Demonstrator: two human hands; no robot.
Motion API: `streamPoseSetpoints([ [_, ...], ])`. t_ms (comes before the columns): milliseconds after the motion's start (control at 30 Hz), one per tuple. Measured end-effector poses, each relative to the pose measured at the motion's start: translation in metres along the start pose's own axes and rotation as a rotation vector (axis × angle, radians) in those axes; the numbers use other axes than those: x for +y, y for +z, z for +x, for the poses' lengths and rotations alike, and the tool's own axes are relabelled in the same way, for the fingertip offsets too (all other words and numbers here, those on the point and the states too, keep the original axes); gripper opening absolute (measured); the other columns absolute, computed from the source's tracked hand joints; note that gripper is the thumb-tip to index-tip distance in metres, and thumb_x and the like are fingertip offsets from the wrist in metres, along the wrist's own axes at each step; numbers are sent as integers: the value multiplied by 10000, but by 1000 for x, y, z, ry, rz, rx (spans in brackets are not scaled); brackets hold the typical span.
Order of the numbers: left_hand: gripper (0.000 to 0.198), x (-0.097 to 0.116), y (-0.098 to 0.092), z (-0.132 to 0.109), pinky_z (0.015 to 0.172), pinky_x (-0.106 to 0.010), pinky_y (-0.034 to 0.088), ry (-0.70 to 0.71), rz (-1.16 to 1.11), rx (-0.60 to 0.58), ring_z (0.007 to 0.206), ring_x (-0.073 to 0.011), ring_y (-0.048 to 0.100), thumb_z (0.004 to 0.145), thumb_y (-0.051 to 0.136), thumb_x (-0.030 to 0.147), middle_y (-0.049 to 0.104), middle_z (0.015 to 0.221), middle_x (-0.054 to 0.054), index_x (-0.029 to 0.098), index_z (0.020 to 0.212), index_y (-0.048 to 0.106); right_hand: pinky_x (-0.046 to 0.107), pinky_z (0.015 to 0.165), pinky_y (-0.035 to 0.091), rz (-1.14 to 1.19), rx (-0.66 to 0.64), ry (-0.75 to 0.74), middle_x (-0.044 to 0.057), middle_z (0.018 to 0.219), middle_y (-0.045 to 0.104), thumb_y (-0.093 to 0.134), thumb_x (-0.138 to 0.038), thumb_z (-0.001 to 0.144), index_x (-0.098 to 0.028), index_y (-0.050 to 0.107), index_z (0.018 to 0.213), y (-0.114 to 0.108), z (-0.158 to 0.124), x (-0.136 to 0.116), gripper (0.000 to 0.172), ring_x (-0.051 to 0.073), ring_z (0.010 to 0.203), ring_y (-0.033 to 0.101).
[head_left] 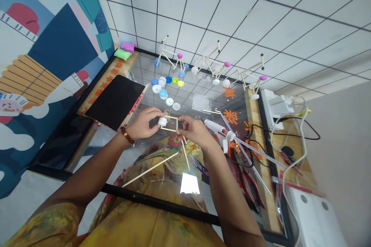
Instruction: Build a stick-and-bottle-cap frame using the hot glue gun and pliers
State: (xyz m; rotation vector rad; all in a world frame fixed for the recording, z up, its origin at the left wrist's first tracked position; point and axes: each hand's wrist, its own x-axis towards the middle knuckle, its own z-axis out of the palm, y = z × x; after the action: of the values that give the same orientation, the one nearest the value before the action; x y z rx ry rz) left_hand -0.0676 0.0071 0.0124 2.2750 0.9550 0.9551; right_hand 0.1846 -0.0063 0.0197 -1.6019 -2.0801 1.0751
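Note:
My left hand [144, 123] pinches a white bottle cap [162, 121] against the left corner of a small frame of wooden sticks [171, 123]. My right hand [193, 129] grips the frame's right side, fingers closed on it. Both hands hold the frame just above the glass tabletop [203, 102]. Two long loose sticks [150, 169] lie on the glass below my hands. A white glue gun [218, 129] lies just right of my right hand.
Three finished stick bicycles [213, 65] with cap wheels stand along the back wall. Several coloured caps [167, 87] lie behind my hands. A black board [116, 101] lies at the left. Pliers [251, 185], cables and a white power strip [274, 106] crowd the right side.

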Motion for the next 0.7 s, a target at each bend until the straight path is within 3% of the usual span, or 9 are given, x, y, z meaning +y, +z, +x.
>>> streamPoseSetpoints([
  [167, 347, 0, 0, -1, 932, -360, 509, 5, 6, -4, 1056, -219, 618, 771, 617, 133, 655, 1107, -96, 180, 1116, 621, 231, 599, 355, 10, -15, 13, -66, 688, 556, 700, -202, 727, -207, 609, 1121, -1, 0, -1, 405, 107, 583, 509],
  [433, 353, -1, 0, -1, 933, -362, 507, 15, 4, -7, 1064, -217, 610, 776, 615, 128, 642, 1117, -102, 174, 1126, 611, 233, 571, 340, -9, -43, 48, -76, 692, 547, 756, -219, 677, -195, 541, 1278, -5, 3, -4, 639, 109, 582, 511],
  [700, 342, 0, 0, -1, 941, -369, 508, 4, 7, -7, 1073, -219, 611, 787, 616, 141, 640, 1128, -106, 176, 1127, 608, 230, 579, 338, -10, -41, 36, -67, 696, 561, 741, -235, 688, -210, 611, 1207, -5, 3, -6, 536, 107, 587, 507],
])
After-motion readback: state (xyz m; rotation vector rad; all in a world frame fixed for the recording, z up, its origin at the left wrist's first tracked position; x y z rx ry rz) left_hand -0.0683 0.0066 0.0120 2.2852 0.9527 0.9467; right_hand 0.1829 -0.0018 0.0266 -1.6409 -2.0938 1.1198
